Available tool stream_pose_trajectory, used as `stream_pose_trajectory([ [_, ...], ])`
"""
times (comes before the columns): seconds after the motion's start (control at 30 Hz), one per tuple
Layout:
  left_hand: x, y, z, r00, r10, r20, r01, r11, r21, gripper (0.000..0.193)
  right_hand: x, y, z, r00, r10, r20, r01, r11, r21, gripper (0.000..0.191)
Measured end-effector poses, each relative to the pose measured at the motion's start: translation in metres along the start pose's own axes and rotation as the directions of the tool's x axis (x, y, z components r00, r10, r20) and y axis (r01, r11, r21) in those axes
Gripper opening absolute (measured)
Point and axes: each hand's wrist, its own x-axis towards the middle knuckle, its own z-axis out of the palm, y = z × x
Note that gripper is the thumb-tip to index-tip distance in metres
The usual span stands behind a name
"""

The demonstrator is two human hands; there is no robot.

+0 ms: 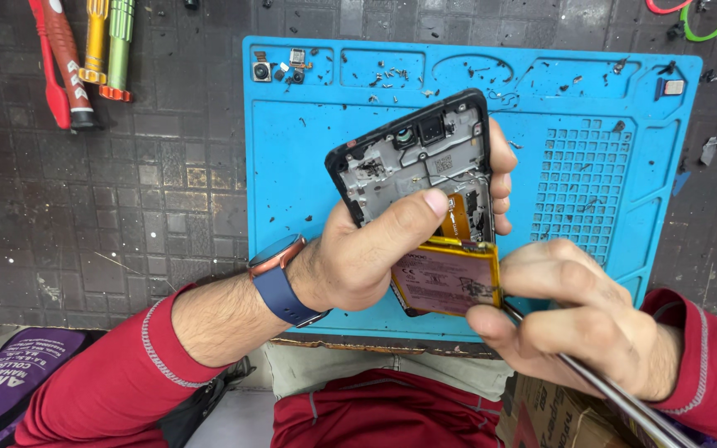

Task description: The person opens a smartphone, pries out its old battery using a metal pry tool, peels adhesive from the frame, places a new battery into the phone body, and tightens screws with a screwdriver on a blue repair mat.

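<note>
Phone [425, 153] gripped open in left hand [367, 257], battery [446, 278] half lifted, right hand [582, 311] pinching tweezers [616, 394] beneath it; not yet freed.

Pink battery label [446, 284]; purple printed bag [6, 377] bottom left; cardboard box [553, 415]

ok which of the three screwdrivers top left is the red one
The leftmost screwdriver, lying angled with a black tip end. The middle one is yellow, the right one is green, and both have orange collars.
</note>
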Motion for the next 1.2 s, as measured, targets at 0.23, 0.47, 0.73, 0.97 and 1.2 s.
stream_pose_trajectory([
  [0.23,-0.002,-0.002,0.001,0.998,0.065,-0.023,-0.061,0.989,0.138,0.039,-0.007,0.002,-0.001,0.999,-0.031,0.003,0.031,0.998,0.054,0.042],
  [0.47,0.0,-0.004,0.001,0.984,0.176,0.03,-0.177,0.941,0.287,0.043,0.004,0.004,0.0,0.951,-0.302,0.064,0.299,0.953,0.041,0.047],
  [0.73,-0.002,-0.001,0.001,0.989,0.145,0.019,-0.145,0.951,0.274,0.053,0.005,0.005,0.003,0.928,-0.368,0.056,0.37,0.929,-0.027,0.048],
  [0.97,-0.002,0.002,0.0,0.988,0.15,0.03,-0.152,0.945,0.288,0.055,0.005,0.005,-0.003,0.925,-0.361,0.121,0.366,0.931,-0.016,0.048],
  [1.2,0.001,-0.004,0.001,0.983,0.176,-0.053,-0.154,0.948,0.279,0.053,0.0,0.004,-0.004,0.999,0.023,-0.044,-0.013,0.978,0.21,0.046],
])
